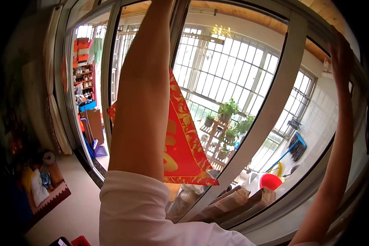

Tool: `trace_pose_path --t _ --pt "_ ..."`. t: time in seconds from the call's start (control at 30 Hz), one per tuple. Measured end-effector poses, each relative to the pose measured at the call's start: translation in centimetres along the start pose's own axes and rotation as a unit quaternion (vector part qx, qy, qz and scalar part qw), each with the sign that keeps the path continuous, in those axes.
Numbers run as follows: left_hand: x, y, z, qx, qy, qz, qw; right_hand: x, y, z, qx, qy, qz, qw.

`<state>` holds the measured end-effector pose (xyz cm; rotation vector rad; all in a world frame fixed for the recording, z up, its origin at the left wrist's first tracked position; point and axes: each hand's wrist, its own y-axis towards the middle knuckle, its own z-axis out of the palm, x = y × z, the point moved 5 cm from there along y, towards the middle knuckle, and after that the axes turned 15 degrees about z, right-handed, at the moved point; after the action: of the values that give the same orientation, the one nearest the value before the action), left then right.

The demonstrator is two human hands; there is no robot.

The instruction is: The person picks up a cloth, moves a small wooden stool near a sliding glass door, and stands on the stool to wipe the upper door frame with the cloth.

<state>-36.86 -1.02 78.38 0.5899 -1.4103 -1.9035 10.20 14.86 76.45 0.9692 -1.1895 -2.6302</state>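
Observation:
My left arm (141, 98) rises through the middle of the view, and its hand is beyond the top edge. Behind that forearm a red paper decoration (184, 151) with gold patterns shows on the sliding glass door; part of it is hidden by the arm. At the upper right my right hand (341, 55) is raised against the pale door frame (291, 53), its fingers stretched upward and touching the frame. I see nothing held in it.
Beyond the glass, potted plants (227, 108) stand on a wooden rack near barred windows. A blue mop (297, 145) and red basin (270, 181) are at the right. A shoe shelf (84, 82) stands at left. A foam mat (55, 194) with items lies on the floor.

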Motion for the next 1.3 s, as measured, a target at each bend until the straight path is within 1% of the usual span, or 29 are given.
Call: trace_pose_path --t 0.07,0.13,0.2,0.23,0.27,0.3,0.33,0.4,0.43,0.47,0.53,0.6,0.67,0.7,0.73,0.77,0.8,0.9,0.93,0.97,1.0,1.03,1.07,1.1,1.13,1.17,1.2,1.27,1.3 --pt "-2.5 0.2 -0.8 0.003 -0.020 0.007 1.000 0.6 0.3 0.0 -0.001 0.012 0.011 1.000" --pt "-6.6 -0.3 -5.4 -0.201 -0.051 0.000 0.978 0.4 0.4 0.5 -0.006 0.012 0.021 1.000" --pt "-10.7 -1.0 -9.2 -0.143 -0.078 0.076 0.984 0.3 0.2 0.9 -0.005 0.004 0.036 0.999" --pt "-11.6 -1.7 -11.4 -0.240 -0.106 0.067 0.963 0.3 0.1 0.7 -0.006 0.006 0.038 0.999" --pt "-12.2 -2.1 -12.7 -0.337 -0.134 0.057 0.930 0.2 0.1 0.5 0.006 0.000 0.041 0.999" --pt "-12.4 -2.3 -12.0 -0.296 -0.198 0.026 0.934 0.1 0.2 0.4 0.019 -0.007 0.043 0.999" --pt "-12.1 -2.8 -11.9 -0.298 -0.197 0.025 0.934 0.1 0.3 0.3 0.018 -0.008 0.042 0.999" --pt "-12.7 -3.0 -11.0 -0.207 -0.124 0.128 0.962 0.0 0.0 0.2 0.002 -0.033 0.036 0.999" --pt "-12.0 -3.1 -10.5 -0.246 -0.151 0.035 0.957 -0.2 -0.2 0.3 0.003 -0.038 0.035 0.999" --pt "-11.8 -2.8 -9.8 -0.248 -0.153 0.034 0.956 -0.4 -0.3 0.5 -0.001 -0.042 0.037 0.998" --pt "-10.3 -2.0 -8.4 -0.246 -0.060 0.021 0.967 -0.2 -0.2 0.8 -0.006 -0.051 0.035 0.998" --pt "-8.3 -0.9 -4.4 -0.317 -0.029 0.042 0.947 0.5 -0.2 0.0 0.009 0.035 0.054 0.998" --pt "-5.3 -0.1 -1.4 -0.261 0.007 -0.004 0.965 0.8 -0.3 -0.3 0.030 0.028 0.067 0.997" --pt "-3.2 -0.3 -3.0 -0.102 -0.236 -0.221 0.941 0.8 -0.1 -0.5 0.040 0.040 0.071 0.996" --pt "-1.6 0.3 -1.6 0.010 -0.153 -0.119 0.981 0.8 0.1 -0.6 0.048 0.054 0.076 0.994" --pt "-0.2 0.1 -1.2 0.051 -0.148 -0.178 0.972 1.1 0.3 -0.7 0.050 0.045 0.077 0.995" --pt "0.2 0.7 -0.1 0.088 -0.057 -0.034 0.994 1.4 0.6 -0.8 0.045 0.049 0.090 0.994" --pt "-1.7 1.0 -1.3 0.095 -0.042 -0.009 0.995 0.7 0.7 -0.3 0.051 0.046 0.124 0.990" --pt "-2.6 1.5 -1.3 0.062 -0.041 -0.002 0.997 0.5 0.9 -0.1 0.061 0.045 0.140 0.987" --pt "-3.7 1.7 -2.8 0.031 -0.038 0.004 0.999 0.7 1.1 -0.2 0.051 0.050 0.144 0.987" --pt "-5.3 1.8 -4.0 0.010 -0.075 -0.032 0.997 0.7 1.2 -0.2 0.050 0.048 0.146 0.987" --pt "-7.3 1.8 -6.5 -0.011 -0.110 -0.069 0.991 0.6 1.2 0.0 0.044 0.025 0.151 0.987" --pt "-9.2 2.2 -6.5 -0.126 -0.040 0.022 0.991 0.6 1.2 0.2 0.040 0.003 0.155 0.987" --pt "-10.8 3.0 -9.5 -0.019 -0.107 -0.057 0.992 0.5 1.2 0.3 0.039 0.002 0.155 0.987" --pt "-13.3 2.7 -10.8 -0.163 0.002 0.010 0.987 0.3 1.2 0.3 0.033 0.000 0.145 0.989" --pt "-14.9 3.0 -11.7 -0.144 -0.154 0.053 0.976 0.2 1.2 0.4 0.028 -0.001 0.137 0.990" --pt "-16.6 3.2 -13.0 -0.201 -0.183 0.053 0.961 0.2 1.2 0.4 0.028 0.001 0.137 0.990" --pt "-19.2 3.4 -16.8 -0.125 -0.260 0.118 0.950 0.2 1.4 0.5 0.054 -0.002 0.145 0.988" --pt "-20.4 3.3 -17.4 -0.203 -0.272 0.103 0.935 0.2 1.3 0.4 0.054 -0.001 0.145 0.988"
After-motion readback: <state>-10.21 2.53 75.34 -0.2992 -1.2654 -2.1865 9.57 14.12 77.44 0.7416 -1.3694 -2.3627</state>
